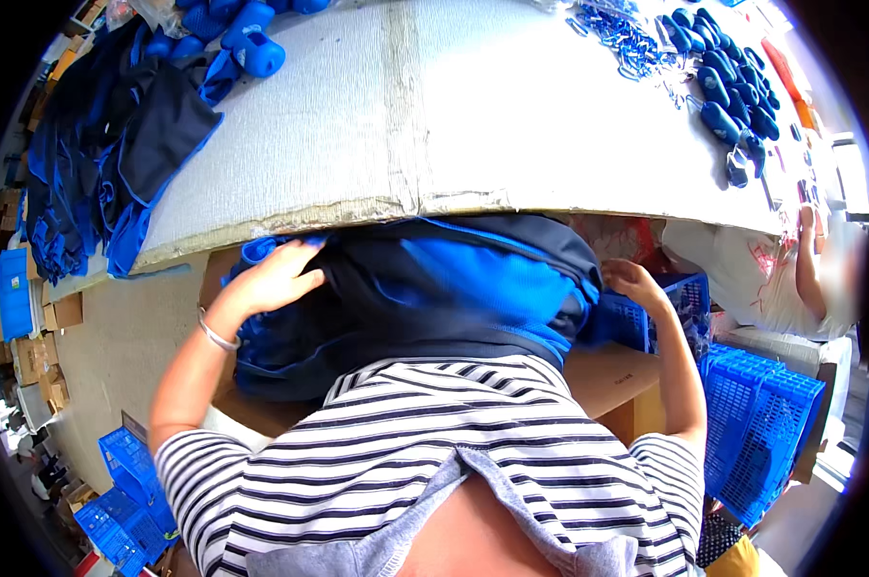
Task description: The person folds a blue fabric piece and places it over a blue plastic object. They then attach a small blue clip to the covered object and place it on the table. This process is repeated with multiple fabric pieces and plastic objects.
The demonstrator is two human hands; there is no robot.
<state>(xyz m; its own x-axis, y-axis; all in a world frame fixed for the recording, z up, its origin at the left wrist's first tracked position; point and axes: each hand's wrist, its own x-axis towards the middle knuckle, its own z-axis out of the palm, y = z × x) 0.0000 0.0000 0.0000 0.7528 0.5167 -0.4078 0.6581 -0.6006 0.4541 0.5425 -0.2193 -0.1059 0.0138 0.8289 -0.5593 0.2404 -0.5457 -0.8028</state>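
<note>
A thick bundle of black and blue fabric pieces lies in front of my body, against the table's near edge. It rests over an open cardboard box that shows beneath it. My left hand, with a light bracelet at the wrist, lies on the bundle's left end, thumb and fingers apart. At the opposite end my right hand is by the bundle's edge, its fingers loosely bent and apart. Whether those fingertips touch the cloth, I cannot tell.
A white-covered table spans the far side. On it are black and blue fabric pieces, dark blue pouches and blue cords. Blue plastic crates stand at right, more crates at lower left. A person is at far right.
</note>
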